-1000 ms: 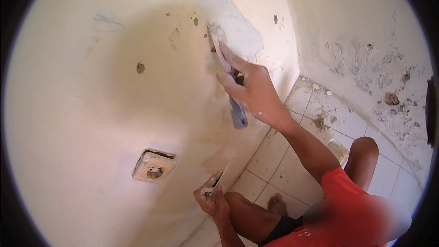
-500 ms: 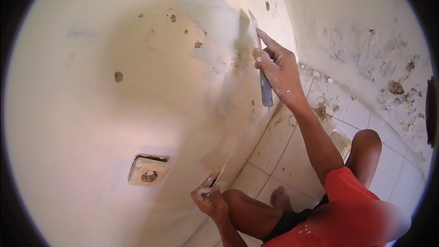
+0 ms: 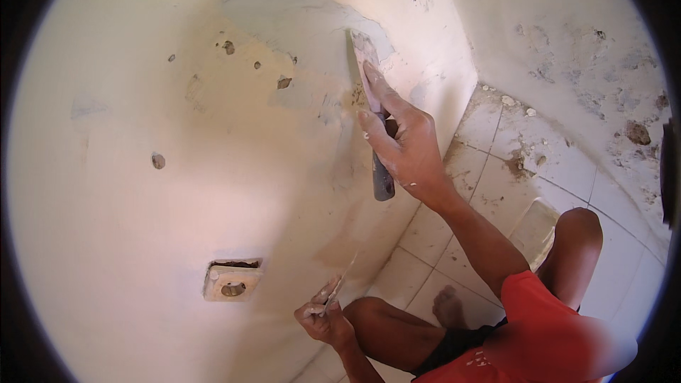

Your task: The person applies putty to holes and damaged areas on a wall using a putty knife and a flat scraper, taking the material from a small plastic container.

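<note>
We are in a bare room of a home under repair: a cream plastered wall [image 3: 142, 241] with holes, a wall socket [image 3: 231, 282], and a dusty white tiled floor [image 3: 496, 142].

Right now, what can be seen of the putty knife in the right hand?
The putty knife has a flat, pale metal blade smeared with filler and a dark grey handle that sticks out below the palm. The right hand grips it, fingers stretched up along the blade. It stands nearly upright, blade tip pressed against the cream wall at the edge of a grey patch of fresh filler.
</note>
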The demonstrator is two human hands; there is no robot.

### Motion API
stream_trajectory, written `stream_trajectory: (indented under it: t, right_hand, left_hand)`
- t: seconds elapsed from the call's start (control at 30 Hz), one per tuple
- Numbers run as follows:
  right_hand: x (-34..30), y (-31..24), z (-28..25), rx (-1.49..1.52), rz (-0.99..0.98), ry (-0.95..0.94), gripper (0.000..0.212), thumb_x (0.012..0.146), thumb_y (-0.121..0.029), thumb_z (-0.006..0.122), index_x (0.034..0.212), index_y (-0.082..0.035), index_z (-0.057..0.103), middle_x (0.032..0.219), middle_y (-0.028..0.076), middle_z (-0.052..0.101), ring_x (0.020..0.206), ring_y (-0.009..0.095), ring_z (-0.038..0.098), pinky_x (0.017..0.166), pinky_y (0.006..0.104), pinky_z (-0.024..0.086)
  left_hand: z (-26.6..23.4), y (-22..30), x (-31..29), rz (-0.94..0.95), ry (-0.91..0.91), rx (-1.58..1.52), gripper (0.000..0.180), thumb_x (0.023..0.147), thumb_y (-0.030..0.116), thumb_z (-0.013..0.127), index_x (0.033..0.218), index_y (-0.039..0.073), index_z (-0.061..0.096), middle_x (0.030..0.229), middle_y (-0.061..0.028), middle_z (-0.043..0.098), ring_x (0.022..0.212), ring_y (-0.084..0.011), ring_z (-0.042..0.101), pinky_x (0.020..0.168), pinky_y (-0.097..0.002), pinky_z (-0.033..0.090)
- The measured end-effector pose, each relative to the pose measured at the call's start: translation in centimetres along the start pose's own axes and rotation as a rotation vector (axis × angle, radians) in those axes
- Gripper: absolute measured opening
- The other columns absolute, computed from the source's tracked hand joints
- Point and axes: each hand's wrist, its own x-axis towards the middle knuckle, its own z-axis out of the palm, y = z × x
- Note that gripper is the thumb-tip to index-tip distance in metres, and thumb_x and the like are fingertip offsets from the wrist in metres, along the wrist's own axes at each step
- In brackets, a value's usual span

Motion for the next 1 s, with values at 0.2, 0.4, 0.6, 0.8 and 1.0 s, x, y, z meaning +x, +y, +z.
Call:
stream_trajectory:
  t: [0.2, 0.4, 0.6, 0.8, 1.0]
  right_hand:
    - [1.0, -0.5, 0.3, -0.206, -0.084, -0.012, 0.052, 0.089, -0.008, 0.059, 0.139, 0.001, 0.047, 0.097, 0.018, 0.066, 0.072, 0.017, 0.058, 0.071, 0.0284, 0.049]
    - [2.1, -0.7, -0.7, -0.484, -0.092, -0.161, 0.045, 0.082, -0.010, 0.061, 0.125, 0.004, 0.058, 0.077, 0.019, 0.061, 0.069, 0.035, 0.062, 0.065, 0.0427, 0.050]
    - [1.8, 0.5, -0.9, -0.404, -0.116, -0.137, 0.033, 0.083, -0.006, 0.061, 0.114, 0.005, 0.063, 0.080, 0.020, 0.060, 0.064, 0.032, 0.059, 0.063, 0.0378, 0.049]
    - [0.5, 0.7, -1.2, -0.438, -0.140, -0.144, 0.038, 0.084, -0.008, 0.062, 0.121, 0.004, 0.060, 0.082, 0.019, 0.061, 0.068, 0.032, 0.061, 0.066, 0.0380, 0.050]
    - [-1.5, -2.1, -3.0, -0.194, 0.017, -0.263, 0.057, 0.089, -0.013, 0.058, 0.143, -0.003, 0.043, 0.080, 0.021, 0.061, 0.070, 0.035, 0.060, 0.069, 0.0422, 0.049]
  left_hand:
    - [0.6, 0.4, -0.2, -0.081, 0.042, 0.036, 0.033, 0.082, 0.008, 0.071, 0.097, 0.010, 0.041, 0.097, -0.0082, 0.057, 0.088, -0.0152, 0.052, 0.083, -0.0316, 0.045]
    - [1.2, 0.4, 0.1, -0.107, 0.044, -0.007, 0.032, 0.080, 0.003, 0.066, 0.097, 0.011, 0.041, 0.095, -0.0050, 0.050, 0.090, -0.0145, 0.048, 0.084, -0.0309, 0.044]
    - [1.8, 0.9, -0.1, -0.092, 0.042, -0.007, 0.029, 0.078, -0.002, 0.059, 0.097, 0.010, 0.041, 0.093, -0.0022, 0.044, 0.090, -0.0133, 0.045, 0.084, -0.0300, 0.043]
    - [2.2, 1.3, -0.5, -0.098, 0.018, 0.005, 0.029, 0.080, -0.004, 0.060, 0.098, 0.009, 0.042, 0.095, -0.0012, 0.043, 0.090, -0.0111, 0.044, 0.081, -0.0265, 0.042]
    - [1.2, 1.6, -1.0, -0.082, 0.007, 0.000, 0.030, 0.084, -0.004, 0.064, 0.101, 0.007, 0.042, 0.098, -0.0077, 0.053, 0.098, -0.0184, 0.054, 0.089, -0.0325, 0.045]
